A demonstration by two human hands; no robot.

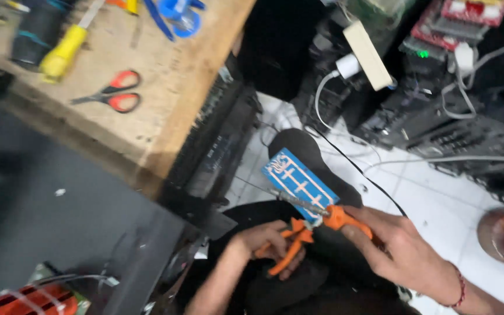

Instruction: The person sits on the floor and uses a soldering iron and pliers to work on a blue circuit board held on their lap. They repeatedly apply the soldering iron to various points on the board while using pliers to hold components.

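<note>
Left hand [266,242] grip closed on orange pliers [290,248]; right hand [395,248] grip closed on soldering iron [322,213] handle. Blue circuit board [298,182] looks light, stiff, fragile: hold by edges.

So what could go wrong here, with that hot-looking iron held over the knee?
1. The right hand holds an orange-handled soldering iron whose metal tip lies over the blue circuit board resting on the person's knee; a slip might burn the leg.
2. The left hand grips orange-handled pliers right beside the iron's shaft, so fingers could brush it.
3. A black cable trails across the white floor near the board and might snag.
</note>
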